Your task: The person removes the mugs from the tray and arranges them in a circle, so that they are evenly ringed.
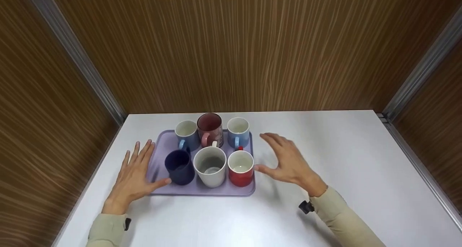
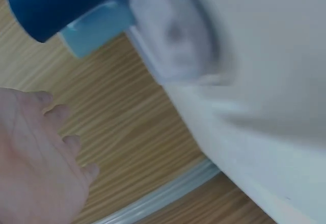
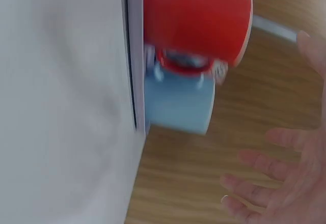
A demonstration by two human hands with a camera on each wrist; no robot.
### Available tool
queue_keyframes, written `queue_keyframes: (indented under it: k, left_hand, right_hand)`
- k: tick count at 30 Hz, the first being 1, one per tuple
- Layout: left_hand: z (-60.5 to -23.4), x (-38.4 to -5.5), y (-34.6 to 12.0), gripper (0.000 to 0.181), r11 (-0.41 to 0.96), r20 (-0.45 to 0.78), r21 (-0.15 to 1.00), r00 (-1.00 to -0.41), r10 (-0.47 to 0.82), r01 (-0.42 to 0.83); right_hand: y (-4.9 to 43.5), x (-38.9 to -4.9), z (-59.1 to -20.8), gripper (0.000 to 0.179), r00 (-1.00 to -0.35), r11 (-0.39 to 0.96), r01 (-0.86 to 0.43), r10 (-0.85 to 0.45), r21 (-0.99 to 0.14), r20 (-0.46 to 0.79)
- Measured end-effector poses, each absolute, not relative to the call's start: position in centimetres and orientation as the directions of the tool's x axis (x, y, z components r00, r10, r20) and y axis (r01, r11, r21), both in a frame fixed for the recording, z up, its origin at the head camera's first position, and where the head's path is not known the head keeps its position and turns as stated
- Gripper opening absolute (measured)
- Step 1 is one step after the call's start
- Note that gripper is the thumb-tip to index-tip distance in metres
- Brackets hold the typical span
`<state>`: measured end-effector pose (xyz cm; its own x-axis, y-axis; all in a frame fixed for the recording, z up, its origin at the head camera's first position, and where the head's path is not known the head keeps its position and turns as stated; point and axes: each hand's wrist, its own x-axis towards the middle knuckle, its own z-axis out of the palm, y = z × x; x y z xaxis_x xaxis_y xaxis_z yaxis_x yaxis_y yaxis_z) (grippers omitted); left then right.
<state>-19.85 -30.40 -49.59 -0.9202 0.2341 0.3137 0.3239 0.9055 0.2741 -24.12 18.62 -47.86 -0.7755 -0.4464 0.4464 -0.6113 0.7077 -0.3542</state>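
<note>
A lilac tray (image 1: 173,191) lies on the white table and bears several upright mugs. In its front row stand a dark navy mug (image 1: 182,173), a large white mug (image 1: 213,178) and a red mug (image 1: 241,176) with a white inside. Behind them are a blue mug (image 1: 191,140), a pink mug (image 1: 217,135) with a dark red inside, and a light blue mug (image 1: 243,139). My left hand (image 1: 131,180), fingers spread, hovers by the tray's left side, thumb near the navy mug. To the right, my right hand (image 1: 288,162) holds nothing, thumb close to the red mug.
Wood-grain panels (image 1: 249,52) rise behind and at both sides of the white table (image 1: 343,160). Metal corner rails (image 1: 83,63) run down where the panels meet. A small black object (image 1: 306,207) is at the right wrist.
</note>
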Motion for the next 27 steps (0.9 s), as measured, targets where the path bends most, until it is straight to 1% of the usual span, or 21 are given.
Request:
queue_keyframes:
  k: [7, 13, 18, 27]
  left_hand:
    - [-51.3, -19.9, -32.4, 0.127, 0.91, 0.197, 0.301, -0.952, 0.233, 0.285]
    - [-52.7, -20.0, -33.6, 0.127, 0.916, 0.112, 0.316, -0.969, 0.222, 0.246]
    - [-53.3, -20.1, -33.7, 0.126, 0.914, 0.077, 0.326, -0.97, 0.229, 0.241]
    - [-54.2, -20.0, -33.3, 0.123, 0.921, 0.071, 0.298, -0.968, 0.239, 0.249]
  right_hand:
    - [15.6, -23.6, -48.9, 0.102, -0.79, 0.662, -0.611, -0.477, -0.434, 0.386]
    - [13.6, -23.3, -49.7, 0.1, -0.795, 0.598, -0.606, -0.489, -0.525, 0.36]
    - [12.4, -23.2, -50.4, 0.098, -0.803, 0.57, -0.592, -0.476, -0.569, 0.358]
    - [11.1, -23.4, -51.4, 0.097, -0.848, 0.553, -0.525, -0.4, -0.647, 0.346]
